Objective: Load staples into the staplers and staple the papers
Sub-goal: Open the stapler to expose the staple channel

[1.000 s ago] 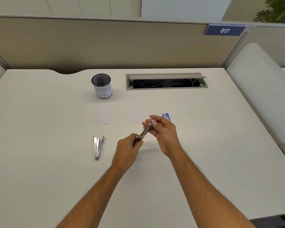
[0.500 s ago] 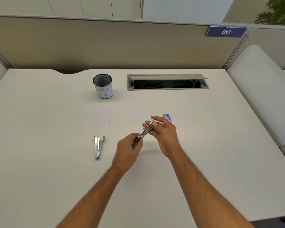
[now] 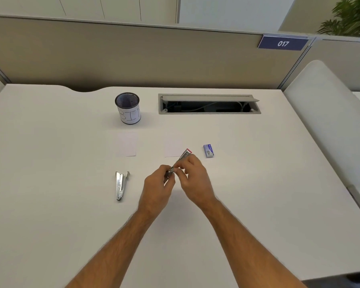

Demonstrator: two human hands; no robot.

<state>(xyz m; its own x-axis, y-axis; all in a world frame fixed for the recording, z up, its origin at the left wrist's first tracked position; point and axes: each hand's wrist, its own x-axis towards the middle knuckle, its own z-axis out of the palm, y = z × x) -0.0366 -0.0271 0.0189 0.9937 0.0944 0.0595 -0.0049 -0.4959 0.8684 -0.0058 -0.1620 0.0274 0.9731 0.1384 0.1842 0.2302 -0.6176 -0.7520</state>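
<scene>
Both hands' grip (image 3: 176, 173) closes on one stapler (image 3: 183, 157); the mesh cup (image 3: 128, 108) reads "BIN", the partition sign (image 3: 283, 43) "017".

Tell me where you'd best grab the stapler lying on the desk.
Probably mid-body on the stapler, from above: it lies flat on the desk, long and narrow, its arms splayed at the far end, so its two long sides are free for fingers.

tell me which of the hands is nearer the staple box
Right. The right hand lies just below-left of the staple box; the left hand sits farther left.
</scene>
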